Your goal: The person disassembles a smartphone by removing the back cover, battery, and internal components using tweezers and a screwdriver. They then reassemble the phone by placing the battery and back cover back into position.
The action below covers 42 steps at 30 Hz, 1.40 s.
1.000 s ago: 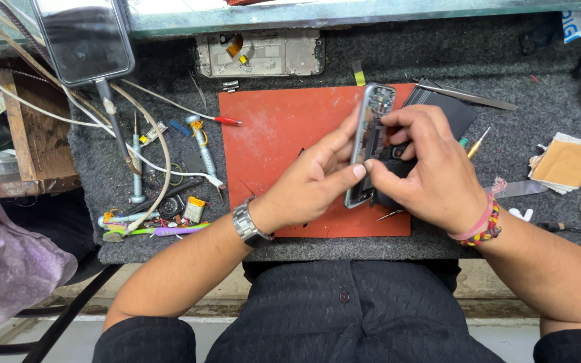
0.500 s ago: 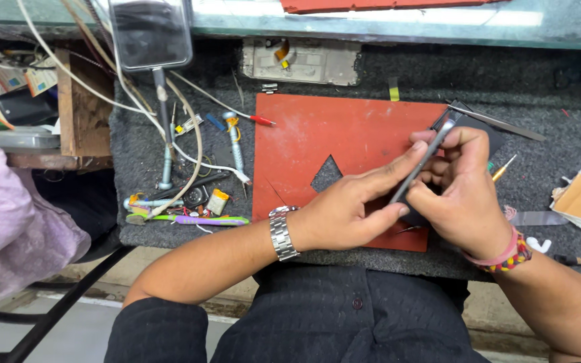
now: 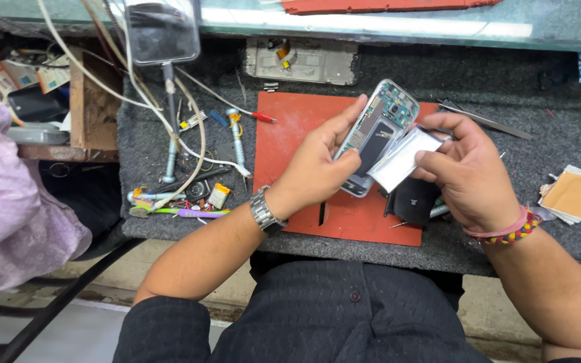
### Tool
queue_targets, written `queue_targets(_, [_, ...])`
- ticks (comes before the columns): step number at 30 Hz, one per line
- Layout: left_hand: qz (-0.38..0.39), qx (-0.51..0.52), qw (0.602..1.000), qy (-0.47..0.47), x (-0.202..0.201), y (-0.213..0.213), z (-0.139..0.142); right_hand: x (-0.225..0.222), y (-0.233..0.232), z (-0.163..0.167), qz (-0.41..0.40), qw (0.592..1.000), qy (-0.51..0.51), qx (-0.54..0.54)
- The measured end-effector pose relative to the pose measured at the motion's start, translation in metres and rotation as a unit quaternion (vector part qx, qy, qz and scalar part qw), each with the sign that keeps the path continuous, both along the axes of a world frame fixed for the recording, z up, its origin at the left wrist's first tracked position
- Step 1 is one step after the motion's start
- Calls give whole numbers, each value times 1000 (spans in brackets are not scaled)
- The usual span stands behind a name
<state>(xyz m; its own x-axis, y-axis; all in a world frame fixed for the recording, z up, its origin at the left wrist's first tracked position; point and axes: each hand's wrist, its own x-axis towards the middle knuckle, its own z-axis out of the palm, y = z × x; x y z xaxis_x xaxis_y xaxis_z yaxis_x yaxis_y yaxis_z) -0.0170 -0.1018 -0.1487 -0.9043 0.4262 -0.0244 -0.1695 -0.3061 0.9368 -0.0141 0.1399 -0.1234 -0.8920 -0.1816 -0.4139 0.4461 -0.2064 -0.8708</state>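
My left hand (image 3: 317, 165) grips an opened phone (image 3: 378, 131) with its back off, so the circuit board and an empty dark bay show. It is tilted above the red work mat (image 3: 290, 134). My right hand (image 3: 469, 175) holds a flat silver battery (image 3: 401, 158) by its right end, lifted partly out of the phone's bay. A black phone back cover (image 3: 411, 200) lies on the mat under my right hand.
Screwdrivers (image 3: 237, 138), cables (image 3: 169, 111) and small tools (image 3: 176, 202) lie left of the mat on the grey bench pad. A metal frame part (image 3: 304, 60) sits at the back. Tweezers (image 3: 485, 119) lie at right, with an orange pad (image 3: 576, 195) further right. A person's pink sleeve (image 3: 8, 208) fills the left.
The phone has been turned from edge-on to show its open back. The silver battery has come up out of its bay in my right hand.
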Motion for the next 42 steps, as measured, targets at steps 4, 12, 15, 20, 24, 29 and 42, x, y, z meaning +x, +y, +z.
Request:
queue_targets(4, [44, -248, 957, 144, -1, -12, 12, 3, 1, 2, -6, 995, 50, 88])
queue_targets(12, [89, -353, 857, 363, 1, -14, 32, 2, 4, 6, -30, 995, 97, -18])
queue_targets(15, [64, -323, 842, 427, 1, -11, 34, -1, 3, 16, 12, 991, 65, -117])
queue_targets(20, [95, -324, 816, 470, 4, -16, 29, 3, -2, 27, 84, 976, 55, -192])
queue_targets(24, [154, -61, 962, 216, 2, -30, 22, 9, -10, 23, 78, 964, 198, 161])
queue_targets(29, [135, 299, 944, -17, -15, -53, 24, 7, -22, 24, 295, 827, 199, 436])
queue_targets(42, [114, 332, 935, -48, -16, -53, 38, 7, -22, 26, 313, 766, 296, 476])
